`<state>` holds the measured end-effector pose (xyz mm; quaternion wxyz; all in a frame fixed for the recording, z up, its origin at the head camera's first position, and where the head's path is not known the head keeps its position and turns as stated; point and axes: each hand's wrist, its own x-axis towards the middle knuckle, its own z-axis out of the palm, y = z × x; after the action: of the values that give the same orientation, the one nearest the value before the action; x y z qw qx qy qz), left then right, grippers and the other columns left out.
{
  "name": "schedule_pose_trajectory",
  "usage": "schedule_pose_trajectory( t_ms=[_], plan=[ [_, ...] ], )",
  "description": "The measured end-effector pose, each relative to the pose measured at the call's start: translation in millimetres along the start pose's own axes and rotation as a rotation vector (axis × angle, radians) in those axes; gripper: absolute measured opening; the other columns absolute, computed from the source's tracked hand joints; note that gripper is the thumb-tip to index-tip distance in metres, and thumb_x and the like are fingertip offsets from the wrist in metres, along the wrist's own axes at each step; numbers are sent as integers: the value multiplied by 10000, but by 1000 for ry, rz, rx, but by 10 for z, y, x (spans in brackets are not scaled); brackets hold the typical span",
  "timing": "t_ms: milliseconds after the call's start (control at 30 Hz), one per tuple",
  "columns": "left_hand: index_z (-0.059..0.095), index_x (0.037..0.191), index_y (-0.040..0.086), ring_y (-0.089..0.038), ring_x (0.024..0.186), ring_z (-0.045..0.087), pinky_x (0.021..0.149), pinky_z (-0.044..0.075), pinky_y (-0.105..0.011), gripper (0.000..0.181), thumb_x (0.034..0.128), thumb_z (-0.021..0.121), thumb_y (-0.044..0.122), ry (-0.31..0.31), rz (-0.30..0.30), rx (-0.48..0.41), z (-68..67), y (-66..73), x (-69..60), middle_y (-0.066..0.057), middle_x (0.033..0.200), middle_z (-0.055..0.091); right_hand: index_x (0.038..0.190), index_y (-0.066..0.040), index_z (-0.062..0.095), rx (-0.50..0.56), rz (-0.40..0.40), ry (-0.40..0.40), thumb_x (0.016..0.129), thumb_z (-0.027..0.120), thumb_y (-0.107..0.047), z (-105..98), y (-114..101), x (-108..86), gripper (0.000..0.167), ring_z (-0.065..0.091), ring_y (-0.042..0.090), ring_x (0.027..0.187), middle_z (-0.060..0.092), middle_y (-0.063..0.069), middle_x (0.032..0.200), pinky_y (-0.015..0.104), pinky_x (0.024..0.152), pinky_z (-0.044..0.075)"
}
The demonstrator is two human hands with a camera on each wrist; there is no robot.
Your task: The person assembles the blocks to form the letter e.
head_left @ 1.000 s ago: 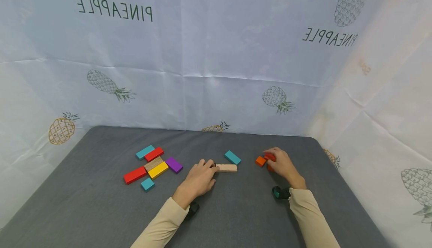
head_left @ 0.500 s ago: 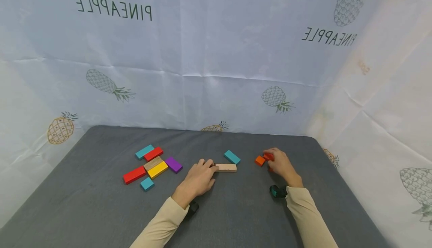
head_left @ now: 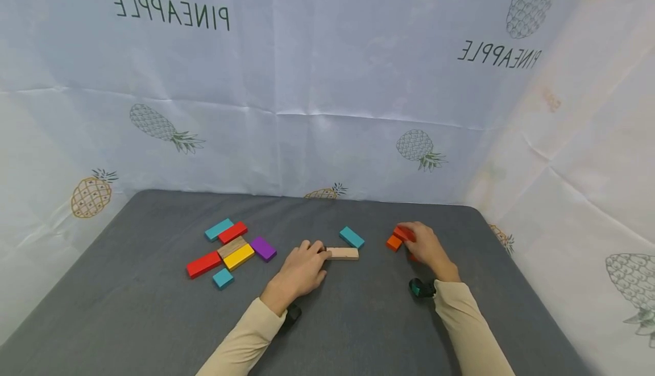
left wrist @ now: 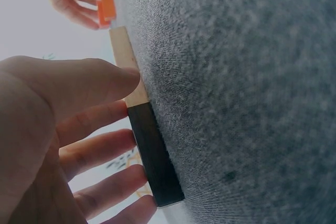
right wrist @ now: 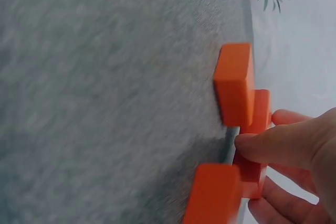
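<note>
Blocks (head_left: 238, 257) number thirteen: left fingers (left wrist: 100, 150) hold one wooden block (head_left: 344, 253), one black (left wrist: 155, 153); right fingers (right wrist: 283, 203) pinch one red (right wrist: 248, 169).

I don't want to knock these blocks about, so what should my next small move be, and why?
Probably ease the red block straight up with your right hand: your thumb and fingers pinch it, and the orange block sits close beside it, so sliding sideways might bump that one.

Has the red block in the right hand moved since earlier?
Yes: in the head view, the red block has shifted slightly left and farther back, judged against the unmoved orange block.
</note>
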<state>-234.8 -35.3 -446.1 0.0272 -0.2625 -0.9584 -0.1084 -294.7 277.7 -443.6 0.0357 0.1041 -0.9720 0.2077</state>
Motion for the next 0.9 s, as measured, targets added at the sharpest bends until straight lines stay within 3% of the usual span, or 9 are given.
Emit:
schedule_pose_trajectory(
  t_ms=[567,900],
  plan=[
    [651,1301,138,-210,977,510,791,475,-378,379,935,689,226,-7,0,-10,3,-11,8,-35,1179,590,1335,-15,604,42,-7,-4,896,682,-18,40,-288,192,445,580,405,1129,574,277,1325,561,928,510],
    [653,1296,144,-203,969,507,781,474,-370,375,934,690,235,-12,1,-3,4,-8,8,-31,1179,590,1324,-35,622,68,-77,-2,886,705,-34,140,-518,301,445,595,367,1106,604,241,1303,533,914,513]
  ],
)
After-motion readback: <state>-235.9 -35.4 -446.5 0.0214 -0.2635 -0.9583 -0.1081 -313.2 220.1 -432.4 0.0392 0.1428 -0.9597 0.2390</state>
